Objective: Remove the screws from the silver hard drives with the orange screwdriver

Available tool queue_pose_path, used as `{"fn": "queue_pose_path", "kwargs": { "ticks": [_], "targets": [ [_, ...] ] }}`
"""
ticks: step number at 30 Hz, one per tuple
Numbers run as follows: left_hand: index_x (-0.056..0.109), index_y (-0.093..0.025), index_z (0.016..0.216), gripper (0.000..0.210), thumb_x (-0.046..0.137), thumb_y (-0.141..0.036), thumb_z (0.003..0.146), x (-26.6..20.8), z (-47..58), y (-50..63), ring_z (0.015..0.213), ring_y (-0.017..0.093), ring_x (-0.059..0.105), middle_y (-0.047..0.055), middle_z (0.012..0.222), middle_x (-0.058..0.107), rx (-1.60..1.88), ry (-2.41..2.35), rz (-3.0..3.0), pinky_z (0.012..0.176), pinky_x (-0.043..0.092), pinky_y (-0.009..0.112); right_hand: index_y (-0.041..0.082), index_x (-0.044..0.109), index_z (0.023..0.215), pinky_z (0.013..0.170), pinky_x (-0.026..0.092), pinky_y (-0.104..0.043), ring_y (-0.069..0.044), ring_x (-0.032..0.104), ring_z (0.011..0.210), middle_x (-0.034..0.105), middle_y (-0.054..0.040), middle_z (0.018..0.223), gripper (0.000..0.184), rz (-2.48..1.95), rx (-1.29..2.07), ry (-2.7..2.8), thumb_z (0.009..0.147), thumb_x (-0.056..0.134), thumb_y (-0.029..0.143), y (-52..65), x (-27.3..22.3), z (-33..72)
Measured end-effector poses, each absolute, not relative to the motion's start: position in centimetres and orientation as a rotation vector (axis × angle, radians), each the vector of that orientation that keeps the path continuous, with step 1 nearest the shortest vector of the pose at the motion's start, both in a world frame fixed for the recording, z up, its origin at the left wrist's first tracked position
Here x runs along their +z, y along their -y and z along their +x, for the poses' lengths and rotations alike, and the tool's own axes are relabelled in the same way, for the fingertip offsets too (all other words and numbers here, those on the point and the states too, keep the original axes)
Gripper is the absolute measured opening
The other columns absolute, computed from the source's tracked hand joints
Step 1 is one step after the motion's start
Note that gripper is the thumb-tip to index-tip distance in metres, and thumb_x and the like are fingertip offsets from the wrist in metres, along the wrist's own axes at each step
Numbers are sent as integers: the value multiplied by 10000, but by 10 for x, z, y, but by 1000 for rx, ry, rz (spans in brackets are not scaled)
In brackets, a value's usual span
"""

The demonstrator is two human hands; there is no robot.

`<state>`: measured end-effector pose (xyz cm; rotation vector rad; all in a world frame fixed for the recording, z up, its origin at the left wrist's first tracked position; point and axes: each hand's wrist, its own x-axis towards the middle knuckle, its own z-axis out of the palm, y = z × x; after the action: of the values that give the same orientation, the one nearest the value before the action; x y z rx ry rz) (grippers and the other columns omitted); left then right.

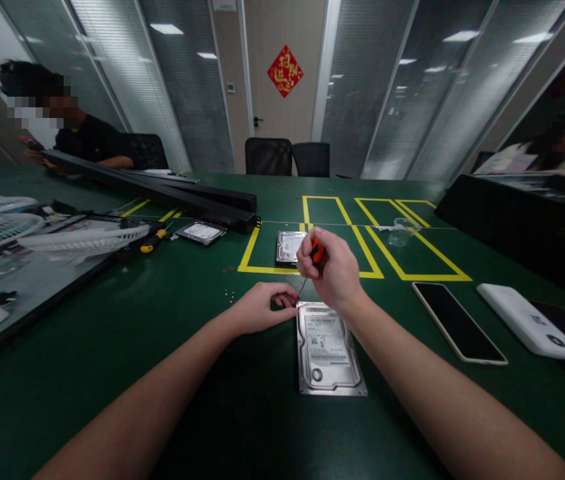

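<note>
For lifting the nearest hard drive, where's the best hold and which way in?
Probably by both long edges of the hard drive, toward its near end, coming from the near side: it lies flat and that end is uncovered, whereas the left hand, right hand and screwdriver crowd the far end.

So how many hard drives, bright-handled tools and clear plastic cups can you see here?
Hard drives: 3 (nearest drive, middle drive, leftmost drive)
Bright-handled tools: 2 (orange-handled screwdriver, yellow-handled tool)
Clear plastic cups: 1 (clear cup)
Total: 6
</note>
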<state>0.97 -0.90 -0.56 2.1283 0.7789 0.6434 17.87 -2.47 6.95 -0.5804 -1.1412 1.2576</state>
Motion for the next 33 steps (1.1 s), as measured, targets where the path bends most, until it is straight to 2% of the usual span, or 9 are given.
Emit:
{"fn": "queue_pose_path", "kwargs": {
  "ticks": [11,33],
  "targets": [
    [732,-152,1117,277,731,-297,881,-9,8,8,859,168,684,68,1005,758,634,-782,2136,807,560,295,185,572,648,425,207,-233,-67,333,407,478,36,511,338,-542,1303,1113,933,544,366,23,65,179],
    [734,-157,1099,254,725,-291,884,-6,9,10,854,170,688,65,990,758,620,-768,2130,807,571,317,206,579,684,441,244,-248,-84,342,430,483,39,528,373,-571,1304,1155,944,533,469,20,62,178]
  ]
}}
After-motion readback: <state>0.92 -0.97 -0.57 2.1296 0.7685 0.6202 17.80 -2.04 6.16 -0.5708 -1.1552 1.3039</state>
